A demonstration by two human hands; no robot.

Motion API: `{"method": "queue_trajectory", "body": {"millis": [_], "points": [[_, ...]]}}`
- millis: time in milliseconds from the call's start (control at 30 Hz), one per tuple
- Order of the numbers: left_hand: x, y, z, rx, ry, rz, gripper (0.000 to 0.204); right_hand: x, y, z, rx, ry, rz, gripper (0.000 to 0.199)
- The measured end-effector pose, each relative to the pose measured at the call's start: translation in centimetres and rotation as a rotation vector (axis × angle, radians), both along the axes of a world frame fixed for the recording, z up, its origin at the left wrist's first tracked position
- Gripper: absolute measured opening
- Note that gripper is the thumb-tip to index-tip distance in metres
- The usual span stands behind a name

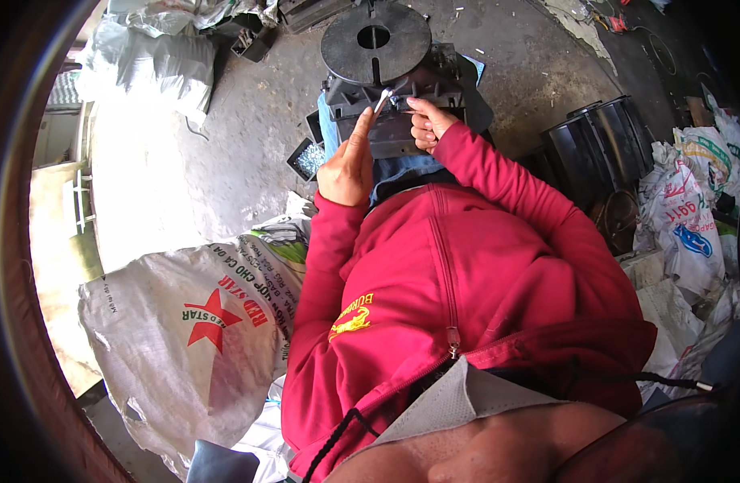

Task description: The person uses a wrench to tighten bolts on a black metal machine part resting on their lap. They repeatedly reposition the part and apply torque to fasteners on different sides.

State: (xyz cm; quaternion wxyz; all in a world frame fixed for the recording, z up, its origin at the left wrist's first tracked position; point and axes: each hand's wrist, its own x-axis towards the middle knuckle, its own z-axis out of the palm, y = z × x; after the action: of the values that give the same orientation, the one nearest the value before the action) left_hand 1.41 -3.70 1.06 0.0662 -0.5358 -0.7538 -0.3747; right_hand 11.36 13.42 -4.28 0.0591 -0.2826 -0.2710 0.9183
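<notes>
A round black disc (335, 50) with a central hole and a slot tops a black ribbed block (434, 95) in front of me. At the block's near edge, my left hand (348, 171) is closed on a small silver tool, seemingly a spanner (383, 98), with the index finger stretched along it. Just right of that, my right hand (431, 126) is curled shut at a small bluish metal fitting (399, 101). Thumb and fingers press together there, and whatever they hold is hidden. The tool's tip lies close beside the fitting.
A small black bin (294, 163) of shiny metal pieces stands left of the block. A large white sack (156, 322) lies at my left. Black curved parts (603, 133) and printed sacks (685, 217) fill the right side. Wrapped bundles (148, 72) stand at the far left.
</notes>
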Motion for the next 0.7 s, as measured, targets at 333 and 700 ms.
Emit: {"method": "queue_trajectory", "body": {"millis": [333,700], "points": [[-0.2,1.4,0.0,-0.026,0.14,0.028,0.053,-0.6,0.6,-2.4,0.042,0.014,-0.019,0.05],[-0.7,0.9,1.7,-0.098,0.139,0.031,0.043,-0.6,0.3,-2.3,0.179,0.029,-0.061,0.052]]}}
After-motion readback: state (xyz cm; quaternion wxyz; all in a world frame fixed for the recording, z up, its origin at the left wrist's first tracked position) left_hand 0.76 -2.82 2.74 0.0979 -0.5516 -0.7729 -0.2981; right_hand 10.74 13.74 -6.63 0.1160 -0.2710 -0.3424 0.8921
